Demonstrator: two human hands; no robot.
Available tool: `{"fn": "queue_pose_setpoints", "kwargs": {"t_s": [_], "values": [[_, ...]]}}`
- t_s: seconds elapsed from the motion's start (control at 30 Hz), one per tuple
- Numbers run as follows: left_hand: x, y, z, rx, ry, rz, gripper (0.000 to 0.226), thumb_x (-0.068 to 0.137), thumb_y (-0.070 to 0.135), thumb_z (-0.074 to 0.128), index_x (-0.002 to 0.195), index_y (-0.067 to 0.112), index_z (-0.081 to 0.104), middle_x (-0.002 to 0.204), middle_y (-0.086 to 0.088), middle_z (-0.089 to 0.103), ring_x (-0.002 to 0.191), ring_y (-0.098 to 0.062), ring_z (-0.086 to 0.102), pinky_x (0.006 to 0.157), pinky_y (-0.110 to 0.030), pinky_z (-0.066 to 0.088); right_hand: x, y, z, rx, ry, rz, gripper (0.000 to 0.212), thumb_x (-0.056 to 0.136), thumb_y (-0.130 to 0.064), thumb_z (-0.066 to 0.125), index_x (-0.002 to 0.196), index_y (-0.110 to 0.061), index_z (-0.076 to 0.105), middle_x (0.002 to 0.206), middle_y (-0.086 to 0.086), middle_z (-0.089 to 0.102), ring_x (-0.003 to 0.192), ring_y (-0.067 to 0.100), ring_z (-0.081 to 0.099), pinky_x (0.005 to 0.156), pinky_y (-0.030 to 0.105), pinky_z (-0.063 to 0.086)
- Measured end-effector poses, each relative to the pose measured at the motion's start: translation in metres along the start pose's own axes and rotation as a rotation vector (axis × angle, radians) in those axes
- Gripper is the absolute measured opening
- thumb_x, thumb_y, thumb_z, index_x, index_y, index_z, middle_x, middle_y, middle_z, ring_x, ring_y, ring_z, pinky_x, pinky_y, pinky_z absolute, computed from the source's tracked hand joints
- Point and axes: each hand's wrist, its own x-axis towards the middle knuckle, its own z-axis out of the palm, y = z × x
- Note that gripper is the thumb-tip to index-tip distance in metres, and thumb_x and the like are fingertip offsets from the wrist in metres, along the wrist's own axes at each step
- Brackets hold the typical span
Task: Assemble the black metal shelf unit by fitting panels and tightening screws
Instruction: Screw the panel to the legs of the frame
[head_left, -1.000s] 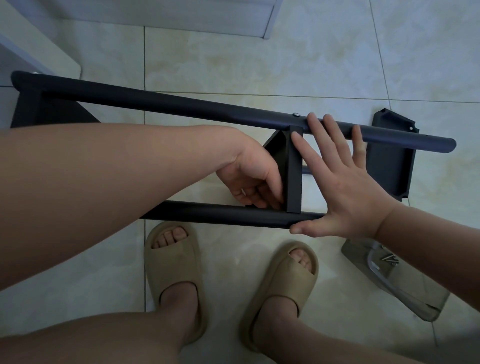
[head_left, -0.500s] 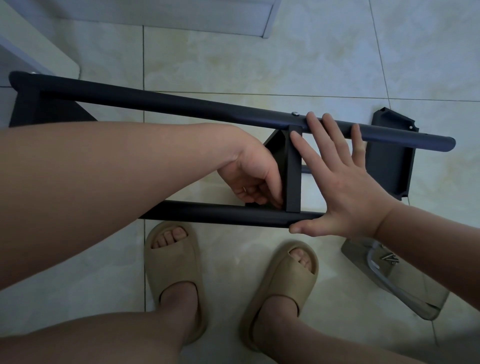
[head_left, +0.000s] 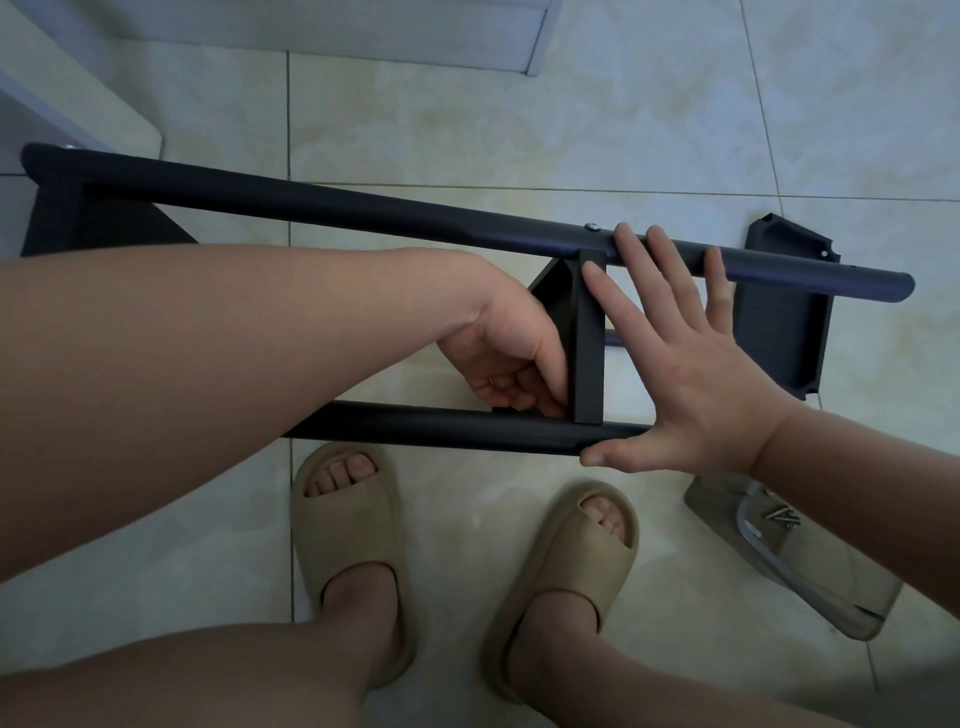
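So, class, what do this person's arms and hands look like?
The left forearm and right forearm are bare, no sleeves in view. Neither the left hand nor the right hand is gloved. The left hand shows what looks like a thin ring; no watch shows.

Cream tile floor (head_left: 623, 130) w/ grey grout, white furniture panel (head_left: 311, 31) up top.

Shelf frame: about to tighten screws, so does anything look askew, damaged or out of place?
Nothing stands out. The panel looks square between the far tube and near tube, right hand spread across both. A spare panel lies on the floor beyond.
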Motion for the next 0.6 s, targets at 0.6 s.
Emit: {"fn": "queue_pose_setpoints", "kwargs": {"t_s": [0.6], "values": [[0.0016, -0.0019, -0.0002, -0.030, -0.006, 0.020, 0.008, 0.091, 0.010, 0.064, 0.090, 0.016, 0.069, 0.078, 0.004, 0.069, 0.062, -0.007, 0.051, 0.066, -0.020, 0.047, -0.0003, -0.0001, 0.0006, 0.006, 0.006, -0.006, 0.129, 0.069, -0.100, 0.032, 0.163, -0.017, 0.003, 0.169, 0.015, -0.007, 0.155, 0.036, -0.012, 0.118, 0.067, -0.011]]}}
